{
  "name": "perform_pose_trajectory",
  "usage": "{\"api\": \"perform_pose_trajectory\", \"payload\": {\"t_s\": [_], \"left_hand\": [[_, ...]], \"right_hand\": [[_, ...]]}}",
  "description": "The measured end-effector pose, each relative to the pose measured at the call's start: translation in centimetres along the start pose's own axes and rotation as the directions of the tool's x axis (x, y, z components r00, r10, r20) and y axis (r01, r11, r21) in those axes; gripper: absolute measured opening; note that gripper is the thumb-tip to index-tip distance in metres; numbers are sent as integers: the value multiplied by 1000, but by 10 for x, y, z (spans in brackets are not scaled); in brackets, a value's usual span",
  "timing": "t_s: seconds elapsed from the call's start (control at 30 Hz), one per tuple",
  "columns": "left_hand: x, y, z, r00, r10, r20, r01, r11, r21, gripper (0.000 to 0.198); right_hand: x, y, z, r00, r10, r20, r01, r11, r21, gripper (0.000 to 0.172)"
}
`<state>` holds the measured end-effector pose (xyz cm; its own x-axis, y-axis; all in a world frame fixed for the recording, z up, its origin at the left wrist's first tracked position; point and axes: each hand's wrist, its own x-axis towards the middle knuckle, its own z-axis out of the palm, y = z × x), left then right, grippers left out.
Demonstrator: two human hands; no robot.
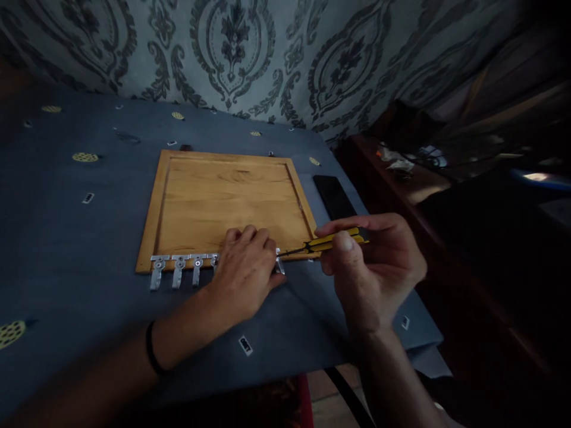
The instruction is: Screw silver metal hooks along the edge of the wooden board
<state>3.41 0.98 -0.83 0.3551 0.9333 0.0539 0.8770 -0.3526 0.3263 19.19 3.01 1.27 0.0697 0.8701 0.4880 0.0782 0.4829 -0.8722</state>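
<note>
A square wooden board with a raised frame lies on the blue cloth. A metal hook rail runs along its near edge, with three hooks showing and the rest hidden. My left hand lies over the rail's right part, fingers curled down onto it. My right hand grips a yellow and black screwdriver. The thin shaft points left, and its tip reaches the rail's right end beside my left fingers.
A black phone lies on the cloth just right of the board. The blue patterned cloth covers the table, whose right edge drops off near a dark wooden side surface with small clutter. A patterned wall stands behind.
</note>
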Motion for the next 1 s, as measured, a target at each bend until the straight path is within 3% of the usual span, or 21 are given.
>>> {"api": "perform_pose_trajectory", "payload": {"t_s": [0.1, 0.2, 0.4, 0.6, 0.8, 0.87, 1.0], "left_hand": [[0, 0, 0, 1000, -7, -9, 7, 1000, 11, 34], [0, 0, 0, 1000, -2, -8, 2, 1000, 9, 34], [1, 1, -2, 999, -15, 32, 15, 1000, -6, 37], [0, 0, -1, 1000, -6, 20, 6, 1000, -3, 36], [0, 0, -2, 999, -6, 32, 6, 1000, -2, 38], [0, 0, -3, 999, -9, 44, 9, 1000, -2, 37], [1, 1, -2, 999, -14, 45, 14, 1000, 3, 38]], "right_hand": [[6, -5, -10, 982, 42, 182, -42, 999, -7, 22], [11, -6, -18, 962, 57, 268, -50, 998, -34, 21], [11, -1, -13, 984, -12, 179, 14, 1000, -15, 11], [8, -3, -1, 996, 36, 81, -35, 999, -8, 20], [9, -11, -13, 962, 54, 269, -51, 999, -18, 28], [11, -10, -17, 946, 60, 318, -54, 998, -27, 25], [13, -6, -16, 962, 8, 274, -1, 1000, -23, 15]]}}
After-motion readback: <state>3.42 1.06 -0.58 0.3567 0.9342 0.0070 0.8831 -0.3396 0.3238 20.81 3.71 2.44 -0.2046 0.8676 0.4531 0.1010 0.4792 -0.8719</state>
